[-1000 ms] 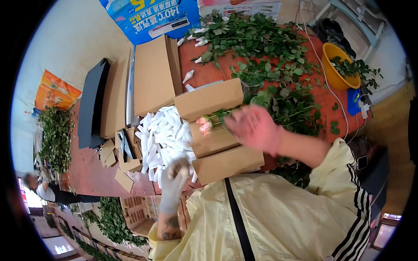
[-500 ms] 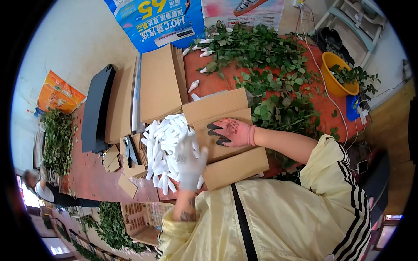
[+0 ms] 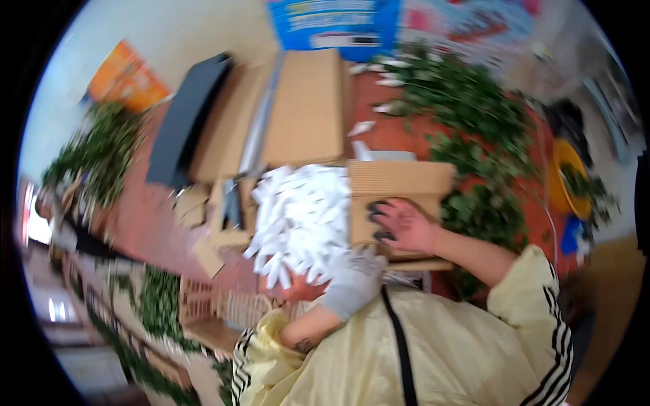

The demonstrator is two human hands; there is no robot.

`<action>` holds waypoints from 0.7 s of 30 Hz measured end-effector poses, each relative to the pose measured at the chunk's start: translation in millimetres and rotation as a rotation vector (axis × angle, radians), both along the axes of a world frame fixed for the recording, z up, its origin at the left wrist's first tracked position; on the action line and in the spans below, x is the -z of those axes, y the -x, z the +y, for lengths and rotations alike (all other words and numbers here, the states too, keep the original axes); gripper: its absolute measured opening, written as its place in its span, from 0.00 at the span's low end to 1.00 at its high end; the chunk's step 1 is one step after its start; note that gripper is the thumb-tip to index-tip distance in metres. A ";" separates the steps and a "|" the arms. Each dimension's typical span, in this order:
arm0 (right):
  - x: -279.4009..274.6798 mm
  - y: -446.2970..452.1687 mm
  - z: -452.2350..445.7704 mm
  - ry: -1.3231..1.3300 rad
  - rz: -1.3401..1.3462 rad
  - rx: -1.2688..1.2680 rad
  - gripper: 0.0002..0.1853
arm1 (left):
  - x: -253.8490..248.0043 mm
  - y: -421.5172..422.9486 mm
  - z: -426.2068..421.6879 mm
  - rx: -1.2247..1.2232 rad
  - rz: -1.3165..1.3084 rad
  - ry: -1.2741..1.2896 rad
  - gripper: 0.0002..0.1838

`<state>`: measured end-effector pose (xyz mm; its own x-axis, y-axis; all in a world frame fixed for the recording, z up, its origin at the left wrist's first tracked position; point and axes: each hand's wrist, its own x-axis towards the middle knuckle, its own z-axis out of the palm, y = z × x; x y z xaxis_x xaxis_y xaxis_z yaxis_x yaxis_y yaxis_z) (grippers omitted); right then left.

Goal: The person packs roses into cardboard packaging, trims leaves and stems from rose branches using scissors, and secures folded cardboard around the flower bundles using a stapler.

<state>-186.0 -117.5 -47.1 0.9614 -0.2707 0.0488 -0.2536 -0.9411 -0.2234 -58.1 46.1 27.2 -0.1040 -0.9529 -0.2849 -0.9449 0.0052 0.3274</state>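
A cardboard box (image 3: 399,177) with a corrugated flap lies in front of me on the red table. My right hand (image 3: 406,227), in a pink glove with dark fingertips, rests on it with its fingers spread. At the box's near left corner is my left hand (image 3: 353,281) in a pale glove, close to the narrow-looking near flap (image 3: 420,264). Blur hides how its fingers are closed and whether they grip the flap. Left of the box, a heap of white tapered pieces (image 3: 298,213) reaches up to my left hand.
Stacked cardboard (image 3: 302,108) and a dark panel (image 3: 186,122) stand at the back left. Leafy stems (image 3: 467,101) cover the right side, beside a yellow basin (image 3: 567,177). Below the table edge sits a plastic basket (image 3: 200,301). Another person (image 3: 68,233) is at far left.
My left hand has moved from over the white heap to the box's near left corner. The near flap now looks much narrower. My view has shifted left; my right hand stays on the cardboard.
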 end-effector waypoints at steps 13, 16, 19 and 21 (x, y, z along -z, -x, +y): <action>-14.0 -3.7 8.0 0.062 0.134 0.099 0.37 | 129.3 -302.6 162.1 -1.621 -0.451 0.167 0.39; -25.0 -12.1 4.8 0.016 0.213 0.081 0.36 | 103.6 -289.1 157.6 -1.564 -0.271 -0.117 0.38; -31.7 -8.2 8.4 0.088 0.145 0.074 0.36 | 111.0 -296.7 174.3 -1.452 -0.394 -0.106 0.28; -57.3 -17.4 9.8 -0.233 0.248 0.138 0.37 | 106.7 -302.6 182.0 -1.420 -0.560 -0.020 0.17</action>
<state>-168.6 -107.7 10.2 0.8902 -0.3747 -0.2592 -0.4476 -0.8254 -0.3440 244.5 228.2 -79.4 0.9863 -0.1644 0.0104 -0.1632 -0.9838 -0.0741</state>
